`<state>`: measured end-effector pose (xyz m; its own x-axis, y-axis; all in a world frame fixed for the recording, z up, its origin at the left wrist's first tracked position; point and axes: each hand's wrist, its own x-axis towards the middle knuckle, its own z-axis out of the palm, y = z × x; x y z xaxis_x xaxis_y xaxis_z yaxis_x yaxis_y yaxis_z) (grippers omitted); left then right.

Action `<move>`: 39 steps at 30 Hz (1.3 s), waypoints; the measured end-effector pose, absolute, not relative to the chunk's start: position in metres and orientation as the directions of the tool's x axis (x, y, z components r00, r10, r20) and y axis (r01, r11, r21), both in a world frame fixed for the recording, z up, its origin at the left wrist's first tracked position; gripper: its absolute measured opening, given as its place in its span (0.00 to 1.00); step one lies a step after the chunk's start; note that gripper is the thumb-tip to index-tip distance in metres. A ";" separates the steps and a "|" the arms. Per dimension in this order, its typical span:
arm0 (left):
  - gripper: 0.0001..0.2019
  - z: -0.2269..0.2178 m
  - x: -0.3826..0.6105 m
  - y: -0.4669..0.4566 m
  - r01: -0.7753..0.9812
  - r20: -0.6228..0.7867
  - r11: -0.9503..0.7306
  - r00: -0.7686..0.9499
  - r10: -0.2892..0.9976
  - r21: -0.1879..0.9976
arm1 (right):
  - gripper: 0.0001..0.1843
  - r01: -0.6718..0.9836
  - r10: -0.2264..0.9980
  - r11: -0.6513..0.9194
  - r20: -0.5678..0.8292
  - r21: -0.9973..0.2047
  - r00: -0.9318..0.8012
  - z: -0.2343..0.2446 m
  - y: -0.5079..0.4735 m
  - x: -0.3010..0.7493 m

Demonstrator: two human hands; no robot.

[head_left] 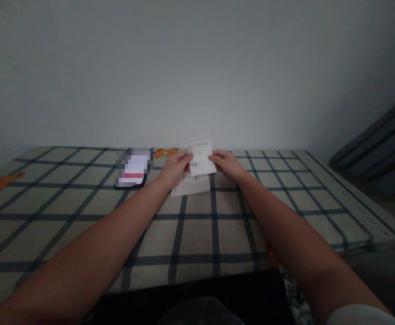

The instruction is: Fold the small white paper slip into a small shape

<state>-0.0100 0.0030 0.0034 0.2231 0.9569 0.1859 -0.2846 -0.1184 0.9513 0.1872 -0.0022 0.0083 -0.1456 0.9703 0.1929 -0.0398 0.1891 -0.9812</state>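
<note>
Between my two hands is a small white printed slip of paper (201,158), raised and tilted toward me. My left hand (176,166) pinches its left edge, thumb on the front face. On the opposite edge, my right hand (227,162) grips it the same way, fingers behind the sheet. Below and partly behind the slip, a second printed paper (192,186) lies on the checked cloth (197,234); its upper part is hidden. The print on both is too small to read.
A phone (134,169) with a lit, blurred screen lies on the cloth to the left of my hands. Behind the cloth rises a plain pale wall (197,72). Dark grey folded fabric (380,140) hangs at the far right, beyond the cloth's right edge.
</note>
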 end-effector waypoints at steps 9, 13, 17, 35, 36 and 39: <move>0.06 0.004 -0.011 0.012 -0.394 0.123 -0.067 0.119 0.985 0.917 | 0.24 -0.044 0.938 0.261 0.264 -0.964 -0.224 0.009 -0.005 0.191; 0.10 0.009 -0.010 0.007 -0.367 0.082 -0.029 0.129 0.988 0.930 | 0.13 0.021 0.922 0.294 0.278 -0.955 -0.268 0.008 -0.007 0.187; 0.12 0.011 -0.010 0.002 -0.299 0.072 0.005 0.248 0.966 0.954 | 0.17 0.050 0.947 0.275 0.262 -0.960 -0.184 0.009 -0.005 0.187; 0.15 -0.001 -0.010 0.005 -0.214 0.182 -0.120 0.295 0.938 0.969 | 0.28 -0.097 0.963 0.255 0.262 -0.962 -0.062 0.008 0.000 0.187; 0.15 -0.001 -0.010 0.006 -0.214 0.183 -0.122 0.295 0.938 0.969 | 0.29 -0.106 0.965 0.247 0.254 -0.963 -0.060 0.008 0.000 0.187; 0.14 0.000 -0.010 0.005 -0.206 0.176 -0.119 0.288 0.941 0.971 | 0.23 -0.081 0.972 0.217 0.224 -0.973 -0.079 0.007 0.001 0.188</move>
